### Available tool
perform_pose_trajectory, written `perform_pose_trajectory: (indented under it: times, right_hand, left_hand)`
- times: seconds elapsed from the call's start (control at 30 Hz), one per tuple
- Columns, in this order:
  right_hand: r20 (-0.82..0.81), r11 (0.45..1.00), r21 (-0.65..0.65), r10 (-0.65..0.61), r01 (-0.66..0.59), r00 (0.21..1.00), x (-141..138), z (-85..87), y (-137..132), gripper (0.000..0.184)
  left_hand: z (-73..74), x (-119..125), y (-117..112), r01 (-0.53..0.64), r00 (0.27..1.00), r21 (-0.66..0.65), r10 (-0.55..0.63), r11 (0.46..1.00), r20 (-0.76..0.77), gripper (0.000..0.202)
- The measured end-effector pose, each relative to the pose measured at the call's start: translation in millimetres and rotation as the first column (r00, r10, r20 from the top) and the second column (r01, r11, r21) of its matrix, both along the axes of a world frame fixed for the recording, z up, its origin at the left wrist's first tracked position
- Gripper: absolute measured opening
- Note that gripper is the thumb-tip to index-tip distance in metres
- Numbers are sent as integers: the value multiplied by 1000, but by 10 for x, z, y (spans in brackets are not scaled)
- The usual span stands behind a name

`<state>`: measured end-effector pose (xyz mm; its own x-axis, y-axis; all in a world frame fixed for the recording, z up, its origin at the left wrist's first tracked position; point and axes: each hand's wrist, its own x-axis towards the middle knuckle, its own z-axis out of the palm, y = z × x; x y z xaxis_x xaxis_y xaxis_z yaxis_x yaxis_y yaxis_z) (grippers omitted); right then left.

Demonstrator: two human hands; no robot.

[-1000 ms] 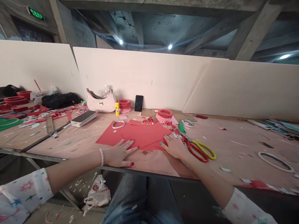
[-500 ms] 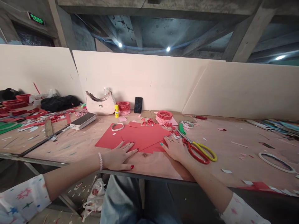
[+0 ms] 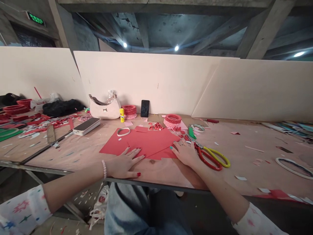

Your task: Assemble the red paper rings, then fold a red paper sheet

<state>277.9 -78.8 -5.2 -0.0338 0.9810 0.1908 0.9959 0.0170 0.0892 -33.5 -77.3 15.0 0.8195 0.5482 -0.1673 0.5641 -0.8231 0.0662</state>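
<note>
Sheets of red paper [image 3: 141,142] lie flat on the wooden table in front of me. My left hand [image 3: 124,164] rests with fingers spread on the paper's lower left edge, its thumb on bare wood. Over the right edge lies my right hand [image 3: 187,151], open, its fingers stretched forward. Just right of it are scissors with red and yellow handles [image 3: 212,158], apparently touching or very close to the hand. A white ring [image 3: 123,132] sits on the paper's upper left. Beyond my right fingers is a green-handled tool [image 3: 191,132], partly hidden by scraps.
Stacked red and pink rings [image 3: 172,121], a yellow glue stick [image 3: 122,115], a phone [image 3: 145,108] and a handbag [image 3: 105,109] stand along the white partition [image 3: 146,75]. A white boxy device [image 3: 87,126] lies left. Another white ring [image 3: 294,168] is far right, among paper scraps.
The camera view has shifted slightly. My right hand has moved a little to the right along the paper's edge. My left hand stays in place, fingers spread.
</note>
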Motion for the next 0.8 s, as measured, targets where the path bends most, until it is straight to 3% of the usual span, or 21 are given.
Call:
perform_pose_trajectory:
  times: [0.07,0.27,0.4,0.5,0.67,0.8]
  right_hand:
    - [15,1000,22,-6,6,1000,52,-16,9,54]
    - [43,983,36,-182,180,982,302,-16,-21,58]
    - [22,995,70,-77,76,997,283,-47,-10,57]
    - [-18,996,-44,73,-74,997,228,-72,17,54]
    - [-17,996,-69,-49,47,999,250,-50,60,54]
    - [17,999,-38,-18,19,1000,328,10,119,50]
  left_hand:
    - [-2,-1,3,1,1000,3,-1,1000,-5,75]
    - [7,9,4,-7,1000,-2,7,1000,-18,74]
    - [2,4,10,-14,1000,-17,14,1000,-14,74]
    - [5,5,5,-14,1000,-20,14,1000,-14,74]
    - [12,13,6,-14,1000,-15,13,1000,-27,74]
    - [-12,2,27,-8,1000,-18,8,1000,-14,74]
